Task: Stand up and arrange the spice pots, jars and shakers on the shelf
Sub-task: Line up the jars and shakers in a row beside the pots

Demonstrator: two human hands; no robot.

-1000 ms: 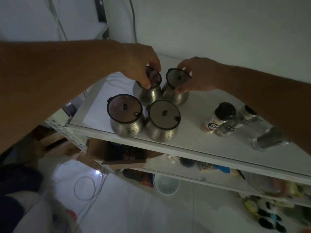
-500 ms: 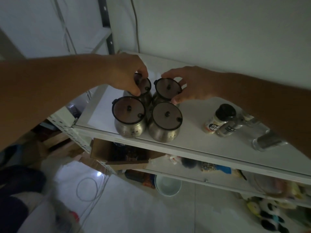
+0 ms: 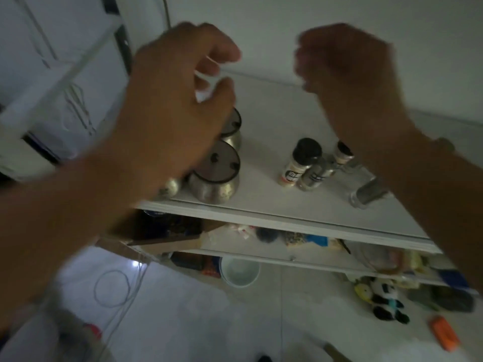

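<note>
**Both hands lifted off the spice pots, shelf half arranged**

The white shelf (image 3: 274, 126) is carrying everything: its top board is running from the wall down to a front edge, with a lower board beneath it crowded with dim packets too blurred to name. The left hand (image 3: 177, 100) is hanging above the left end of the shelf, blurred, fingers loosely curled and apart, gripping nothing. The right hand (image 3: 345, 71) is raised near the wall, fingers curled inward toward the palm and holding nothing that can be seen. Half a second ago both hands were resting on the two rear pots; now they are up and clear of them.

The steel spice pots are standing upright in a cluster at the left front corner. The front pot (image 3: 214, 178) is showing its dark translucent lid with a small knob; its contents cannot be told. The rear pot (image 3: 231, 129) is peeking out behind it, and the other two are almost wholly hidden by the left forearm.

Well to the right, a black-capped shaker (image 3: 300, 163) is leaning with a pale label bearing dark characters too small to read. Just beside it a grey-filled shaker (image 3: 313, 176) is lying tilted, a third shaker (image 3: 342, 155) is behind, and a clear jar (image 3: 366, 194) is lying on its side
</note>
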